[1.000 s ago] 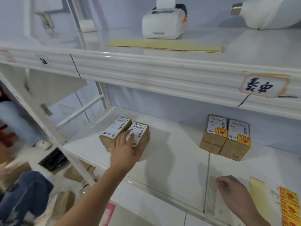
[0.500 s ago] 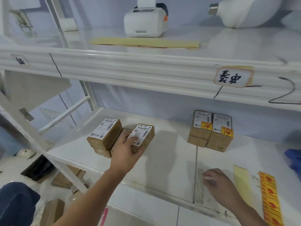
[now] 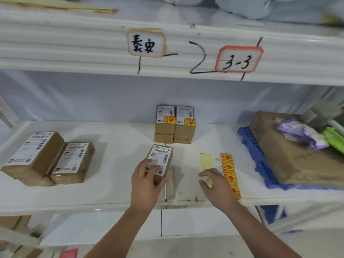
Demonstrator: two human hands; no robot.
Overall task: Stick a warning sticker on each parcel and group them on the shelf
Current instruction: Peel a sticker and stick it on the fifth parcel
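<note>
My left hand [image 3: 147,181] grips a small brown parcel [image 3: 161,159] with a white shipping label, resting it on the white shelf [image 3: 115,192] near the front middle. Behind it stand two stickered parcels [image 3: 175,125], each stacked on another box, with yellow-and-red warning stickers on top. A strip of warning stickers [image 3: 229,172] lies to the right, beside a pale yellow backing strip [image 3: 205,161]. My right hand [image 3: 216,185] hovers open over the backing strip, fingers spread, next to the sticker strip. Unstickered parcels [image 3: 50,159] sit in a pile at the left.
A large brown box [image 3: 290,157] with purple and green packets on it rests on a blue pallet [image 3: 258,161] at the right. The upper shelf edge carries a handwritten label [image 3: 146,42] and a red-framed tag [image 3: 239,59] reading 3-3.
My left hand lifted one parcel off the left pile and carried it right to the shelf's middle front. The view swung right, and my right hand moved toward the sticker strips.
</note>
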